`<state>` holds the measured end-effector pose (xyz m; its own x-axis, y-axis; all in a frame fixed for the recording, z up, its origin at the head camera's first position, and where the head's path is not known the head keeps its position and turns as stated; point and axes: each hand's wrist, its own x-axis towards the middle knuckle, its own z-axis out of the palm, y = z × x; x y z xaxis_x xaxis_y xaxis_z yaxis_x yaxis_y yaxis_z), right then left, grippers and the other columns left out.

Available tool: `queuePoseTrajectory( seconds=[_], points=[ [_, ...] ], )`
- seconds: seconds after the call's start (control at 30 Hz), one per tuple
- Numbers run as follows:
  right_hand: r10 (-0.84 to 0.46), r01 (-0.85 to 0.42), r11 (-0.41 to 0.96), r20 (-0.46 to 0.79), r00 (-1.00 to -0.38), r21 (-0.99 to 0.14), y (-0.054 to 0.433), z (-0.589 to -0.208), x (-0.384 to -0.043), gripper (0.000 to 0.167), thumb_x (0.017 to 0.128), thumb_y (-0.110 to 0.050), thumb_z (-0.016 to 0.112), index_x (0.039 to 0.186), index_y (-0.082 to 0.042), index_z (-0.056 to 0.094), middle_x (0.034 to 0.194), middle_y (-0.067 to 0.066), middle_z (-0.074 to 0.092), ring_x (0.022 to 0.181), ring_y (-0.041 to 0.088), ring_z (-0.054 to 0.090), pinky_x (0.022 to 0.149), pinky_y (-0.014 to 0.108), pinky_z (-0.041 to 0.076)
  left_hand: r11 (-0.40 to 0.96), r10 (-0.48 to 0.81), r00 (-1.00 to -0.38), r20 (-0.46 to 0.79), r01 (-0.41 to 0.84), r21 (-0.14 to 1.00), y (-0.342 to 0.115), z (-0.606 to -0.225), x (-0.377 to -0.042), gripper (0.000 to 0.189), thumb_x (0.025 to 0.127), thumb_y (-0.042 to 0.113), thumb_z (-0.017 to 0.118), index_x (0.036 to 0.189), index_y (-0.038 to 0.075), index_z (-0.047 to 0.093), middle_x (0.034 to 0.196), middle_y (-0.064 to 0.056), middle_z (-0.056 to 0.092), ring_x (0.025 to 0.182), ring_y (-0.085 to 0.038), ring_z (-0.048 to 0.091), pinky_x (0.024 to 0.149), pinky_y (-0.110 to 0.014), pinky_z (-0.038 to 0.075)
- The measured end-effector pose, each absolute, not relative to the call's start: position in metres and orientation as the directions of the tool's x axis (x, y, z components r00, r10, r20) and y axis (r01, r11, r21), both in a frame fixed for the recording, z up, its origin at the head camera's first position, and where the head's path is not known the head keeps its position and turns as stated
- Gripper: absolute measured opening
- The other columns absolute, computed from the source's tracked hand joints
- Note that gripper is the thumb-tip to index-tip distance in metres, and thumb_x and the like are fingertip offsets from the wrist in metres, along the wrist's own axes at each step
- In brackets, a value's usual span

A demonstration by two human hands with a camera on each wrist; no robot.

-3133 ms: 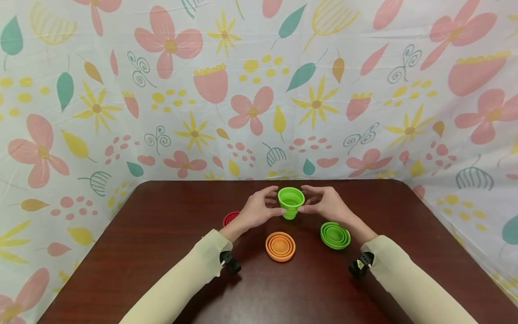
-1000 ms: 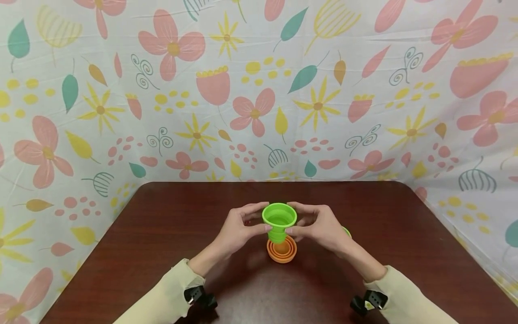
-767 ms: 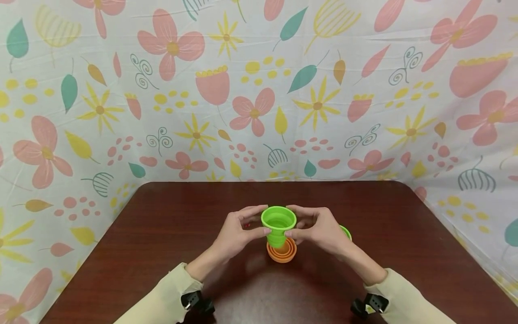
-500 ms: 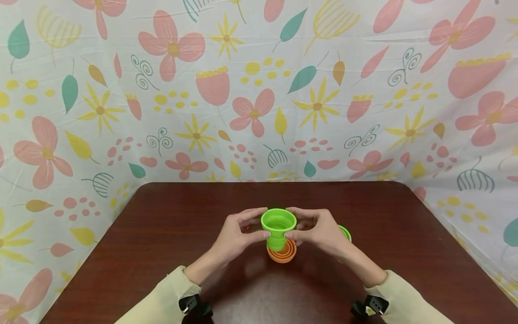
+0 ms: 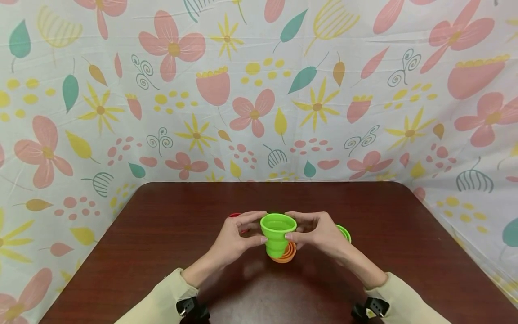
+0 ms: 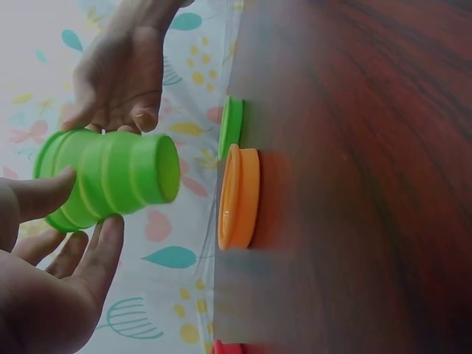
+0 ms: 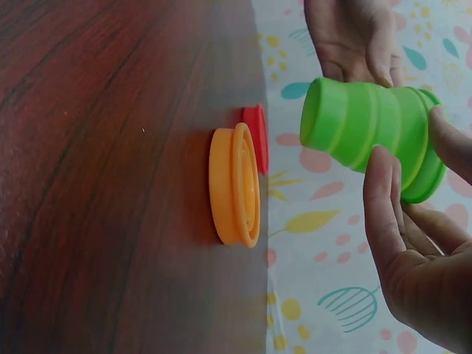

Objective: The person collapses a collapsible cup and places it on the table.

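An expanded green collapsible cup (image 5: 277, 238) is held between both hands, mouth up, raised off the table. My left hand (image 5: 232, 238) grips its left side, thumb near the rim and fingers around the far side. The right hand (image 5: 323, 234) pinches the opposite side, its thumb pressed to the front wall. In the wrist views the cup's ringed wall (image 6: 110, 173) and narrow base show well above the tabletop. Behind and below it sits a flattened orange collapsible cup (image 5: 289, 253), partly covered in the head view.
A flattened red collapsible cup (image 7: 256, 136) lies beyond the left hand, mostly hidden in the head view. A flattened green one (image 6: 233, 122) lies behind the right hand. All rest on the dark wooden table (image 5: 170, 225), backed by a floral curtain (image 5: 259, 90).
Both hands have brought the green cup from the far part of the table toward me. Over the last second it has come lower in view and stands more upright, overlapping the orange cup.
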<state>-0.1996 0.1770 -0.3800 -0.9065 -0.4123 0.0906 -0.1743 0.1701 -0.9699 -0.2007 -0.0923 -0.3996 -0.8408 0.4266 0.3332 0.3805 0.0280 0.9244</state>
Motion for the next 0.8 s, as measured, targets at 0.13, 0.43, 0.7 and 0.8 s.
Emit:
queuePoseTrajectory(
  seconds=[0.13, 0.43, 0.7, 0.8],
  points=[
    [-0.427, -0.147, 0.164, 0.064, -0.902, -0.976, 0.1768, -0.3813, -0.1997, 0.057, 0.094, -0.016, 0.081, 0.143, 0.004, 0.061, 0.106, 0.019, 0.076, 0.091, 0.051, 0.070, 0.076, 0.061, 0.062, 0.038, 0.429, -0.836, 0.343, 0.396, 0.917, -0.0936, -0.4014, -0.1995, 0.054, 0.090, 0.001, 0.082, 0.142, 0.003, 0.066, 0.142, -0.012, 0.064, 0.113, -0.030, 0.071, 0.095, -0.055, 0.058],
    [-0.441, -0.025, 0.115, -0.028, -0.897, -0.993, 0.1795, -0.3799, -0.1959, 0.057, 0.098, -0.020, 0.077, 0.144, 0.009, 0.058, 0.100, 0.021, 0.075, 0.079, 0.033, 0.073, 0.077, 0.050, 0.065, 0.055, 0.430, -0.811, 0.395, 0.461, 0.886, -0.0941, -0.3998, -0.2000, 0.047, 0.090, 0.005, 0.083, 0.136, 0.007, 0.072, 0.137, -0.007, 0.069, 0.115, -0.021, 0.071, 0.098, -0.037, 0.057],
    [-0.486, 0.072, 0.023, -0.074, -0.871, -0.997, 0.1811, -0.3835, -0.1969, 0.055, 0.102, -0.020, 0.071, 0.144, 0.013, 0.055, 0.090, 0.019, 0.072, 0.075, 0.020, 0.071, 0.074, 0.037, 0.065, -0.009, 0.427, -0.800, 0.420, 0.461, 0.887, -0.0917, -0.4022, -0.2001, 0.041, 0.090, 0.001, 0.082, 0.130, 0.004, 0.075, 0.127, -0.009, 0.074, 0.119, -0.023, 0.069, 0.100, -0.055, 0.056],
    [-0.501, 0.109, -0.008, -0.090, -0.861, -0.994, 0.1819, -0.3852, -0.1981, 0.053, 0.104, -0.019, 0.069, 0.143, 0.013, 0.056, 0.090, 0.015, 0.073, 0.076, 0.019, 0.071, 0.073, 0.034, 0.065, -0.019, 0.427, -0.799, 0.423, 0.459, 0.888, -0.0911, -0.4031, -0.2002, 0.040, 0.091, 0.000, 0.081, 0.130, 0.003, 0.075, 0.125, -0.009, 0.075, 0.118, -0.024, 0.070, 0.099, -0.060, 0.055]
  ],
)
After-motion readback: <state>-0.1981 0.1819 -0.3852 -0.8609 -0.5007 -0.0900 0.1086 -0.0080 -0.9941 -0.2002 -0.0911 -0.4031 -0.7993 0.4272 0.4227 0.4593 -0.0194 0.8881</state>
